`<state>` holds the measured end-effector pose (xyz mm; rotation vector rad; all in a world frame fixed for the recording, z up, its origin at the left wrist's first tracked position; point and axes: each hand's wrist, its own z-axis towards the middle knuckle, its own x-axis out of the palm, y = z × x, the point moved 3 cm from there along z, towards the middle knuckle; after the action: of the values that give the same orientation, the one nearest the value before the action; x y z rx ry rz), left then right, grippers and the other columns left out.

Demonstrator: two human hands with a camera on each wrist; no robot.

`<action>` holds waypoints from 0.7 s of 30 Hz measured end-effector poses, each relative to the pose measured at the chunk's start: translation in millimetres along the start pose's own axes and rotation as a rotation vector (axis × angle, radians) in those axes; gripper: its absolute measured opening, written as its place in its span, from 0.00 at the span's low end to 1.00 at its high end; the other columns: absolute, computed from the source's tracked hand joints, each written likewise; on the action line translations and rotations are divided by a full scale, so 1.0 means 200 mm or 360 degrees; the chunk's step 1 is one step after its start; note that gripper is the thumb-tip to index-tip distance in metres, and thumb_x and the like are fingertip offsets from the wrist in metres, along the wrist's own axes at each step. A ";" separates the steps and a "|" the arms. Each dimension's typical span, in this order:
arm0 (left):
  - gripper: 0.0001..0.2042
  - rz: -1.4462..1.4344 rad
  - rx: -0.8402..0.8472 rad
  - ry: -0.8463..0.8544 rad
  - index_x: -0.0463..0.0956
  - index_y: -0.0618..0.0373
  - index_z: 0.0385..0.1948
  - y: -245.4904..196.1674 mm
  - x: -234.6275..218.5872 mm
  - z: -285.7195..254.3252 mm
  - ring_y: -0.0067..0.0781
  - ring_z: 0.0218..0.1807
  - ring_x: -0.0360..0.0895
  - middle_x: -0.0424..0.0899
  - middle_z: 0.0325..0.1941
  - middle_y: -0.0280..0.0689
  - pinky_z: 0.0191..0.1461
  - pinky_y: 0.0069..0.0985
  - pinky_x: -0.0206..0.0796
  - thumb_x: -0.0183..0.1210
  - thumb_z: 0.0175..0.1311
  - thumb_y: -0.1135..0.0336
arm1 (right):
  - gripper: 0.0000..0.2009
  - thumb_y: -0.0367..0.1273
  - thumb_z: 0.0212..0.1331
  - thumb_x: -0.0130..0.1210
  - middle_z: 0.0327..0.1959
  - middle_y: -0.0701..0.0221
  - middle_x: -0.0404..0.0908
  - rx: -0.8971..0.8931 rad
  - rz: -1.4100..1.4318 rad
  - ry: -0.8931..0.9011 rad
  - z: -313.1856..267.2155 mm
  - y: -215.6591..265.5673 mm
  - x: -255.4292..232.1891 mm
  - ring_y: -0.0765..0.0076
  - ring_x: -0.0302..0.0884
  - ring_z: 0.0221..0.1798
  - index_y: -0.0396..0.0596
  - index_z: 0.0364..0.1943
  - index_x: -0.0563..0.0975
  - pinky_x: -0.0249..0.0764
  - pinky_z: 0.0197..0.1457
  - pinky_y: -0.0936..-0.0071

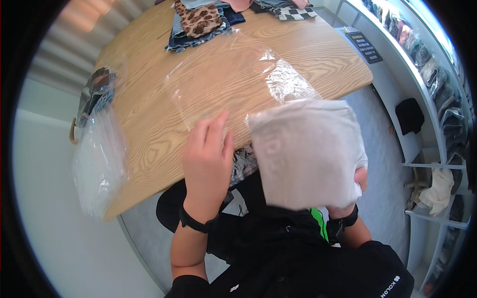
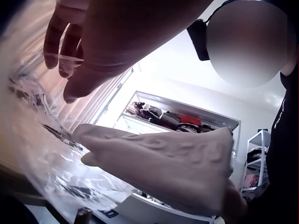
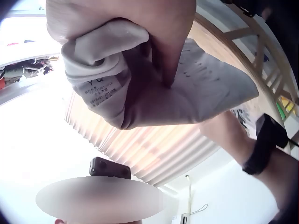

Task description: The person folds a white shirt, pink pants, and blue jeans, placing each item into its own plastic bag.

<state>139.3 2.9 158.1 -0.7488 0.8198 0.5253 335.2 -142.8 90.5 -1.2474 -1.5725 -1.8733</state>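
- Above the near edge of a wooden bench [image 1: 149, 139], a folded pale grey garment [image 1: 305, 151] is held up in the air, its flat face turned toward the head camera.
- From below, the right hand [image 3: 154, 28] grips the garment at its lower corner; the right wrist view shows fingers [image 3: 166, 56] clenched into the bunched cloth beside a sewn label [image 3: 105, 88].
- To the left of the garment, the left hand [image 1: 208, 154] reaches forward with fingers straight and loosely spread, pinching nothing, resting at the near edge of a clear plastic bag [image 1: 233, 74].
- That bag lies flat and crinkled on the bench, just behind the garment, and the left wrist view shows its film [image 2: 42, 154] close under the fingertips.
- Black bands circle both wrists.
- At the far end of the bench sits a stack of folded clothes [image 1: 198, 25], a leopard-print piece on top, with a checked item [image 1: 293, 12] beside it.
- On the left edge of the bench, another plastic bag [image 1: 97, 159] hangs over the side, below a bagged dark item [image 1: 97, 92].
- Along the right wall, white shelves [image 1: 437, 129] hold more bagged clothing.
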 end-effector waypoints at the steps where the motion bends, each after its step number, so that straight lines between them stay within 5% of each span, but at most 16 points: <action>1: 0.15 0.0000 -0.0005 -0.0002 0.77 0.57 0.45 0.00 0.01 -0.01 0.40 0.40 0.77 0.77 0.40 0.39 0.40 0.31 0.70 0.59 0.55 0.77 | 0.41 0.57 0.54 0.54 0.67 0.64 0.66 -0.0049 -0.0052 0.0183 0.03 0.01 0.05 0.56 0.65 0.66 0.47 0.68 0.59 0.63 0.67 0.55; 3: 0.20 -0.0070 0.0156 -0.0018 0.74 0.56 0.50 -0.02 0.07 -0.03 0.40 0.42 0.76 0.76 0.42 0.41 0.45 0.32 0.69 0.58 0.54 0.80 | 0.41 0.49 0.49 0.59 0.64 0.64 0.69 -0.0004 0.0079 -0.0001 0.05 -0.04 -0.03 0.54 0.68 0.63 0.48 0.68 0.60 0.64 0.66 0.54; 6: 0.20 -0.0186 0.0175 0.0004 0.74 0.57 0.49 -0.03 0.12 -0.11 0.45 0.44 0.75 0.76 0.44 0.42 0.47 0.34 0.69 0.58 0.51 0.82 | 0.34 0.36 0.45 0.51 0.59 0.63 0.71 0.0256 0.0499 -0.0231 0.01 -0.17 -0.15 0.52 0.69 0.62 0.48 0.64 0.63 0.63 0.65 0.49; 9: 0.20 -0.0194 0.0232 -0.0036 0.74 0.58 0.47 -0.04 0.12 -0.15 0.46 0.45 0.75 0.76 0.44 0.42 0.49 0.35 0.68 0.60 0.49 0.81 | 0.33 0.36 0.47 0.51 0.62 0.62 0.69 0.0451 0.0226 -0.0467 -0.04 -0.22 -0.16 0.53 0.66 0.64 0.48 0.64 0.62 0.61 0.67 0.46; 12: 0.20 -0.0045 0.0019 -0.0235 0.73 0.59 0.47 0.01 0.13 -0.27 0.42 0.47 0.75 0.76 0.46 0.42 0.49 0.34 0.68 0.62 0.49 0.79 | 0.32 0.33 0.48 0.49 0.62 0.60 0.68 0.0547 0.0337 -0.0443 -0.06 -0.20 -0.08 0.50 0.65 0.65 0.46 0.64 0.61 0.59 0.69 0.45; 14: 0.17 -0.0146 -0.0525 -0.0328 0.73 0.61 0.46 0.08 0.14 -0.38 0.35 0.41 0.78 0.78 0.38 0.41 0.44 0.29 0.69 0.63 0.53 0.75 | 0.32 0.32 0.48 0.48 0.61 0.60 0.69 0.0598 0.0462 -0.0448 -0.07 -0.20 -0.06 0.49 0.66 0.65 0.44 0.64 0.61 0.61 0.69 0.47; 15: 0.17 -0.0149 -0.0514 -0.0350 0.73 0.61 0.46 0.09 0.15 -0.38 0.35 0.41 0.78 0.78 0.38 0.41 0.44 0.29 0.69 0.63 0.53 0.75 | 0.32 0.34 0.50 0.49 0.63 0.59 0.67 0.0592 0.0540 -0.0334 -0.04 -0.19 -0.07 0.49 0.63 0.67 0.46 0.64 0.61 0.57 0.71 0.45; 17: 0.15 -0.0502 -0.1242 0.0027 0.71 0.60 0.44 0.13 0.18 -0.46 0.33 0.30 0.79 0.80 0.30 0.38 0.35 0.26 0.70 0.63 0.58 0.68 | 0.32 0.35 0.52 0.50 0.65 0.59 0.65 0.0601 0.0614 -0.0241 -0.02 -0.19 -0.06 0.49 0.60 0.69 0.47 0.65 0.60 0.53 0.73 0.43; 18: 0.11 -0.0430 -0.1186 0.0100 0.73 0.62 0.39 0.14 0.19 -0.49 0.27 0.21 0.77 0.79 0.20 0.36 0.29 0.23 0.69 0.60 0.63 0.65 | 0.32 0.35 0.51 0.50 0.65 0.58 0.64 0.0594 0.0812 -0.0173 -0.01 -0.19 -0.05 0.49 0.60 0.69 0.47 0.65 0.60 0.53 0.73 0.44; 21: 0.09 -0.0968 -0.1126 0.0140 0.75 0.64 0.32 0.19 0.28 -0.57 0.22 0.22 0.77 0.80 0.20 0.35 0.29 0.20 0.68 0.57 0.66 0.66 | 0.31 0.33 0.51 0.50 0.65 0.58 0.65 0.0533 0.1064 -0.0147 0.08 -0.20 0.05 0.48 0.60 0.69 0.45 0.64 0.61 0.54 0.73 0.44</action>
<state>94.1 -51.8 46.9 -1.6151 0.4306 0.2178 305.1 -113.8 74.6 -1.4736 -1.2245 -1.1032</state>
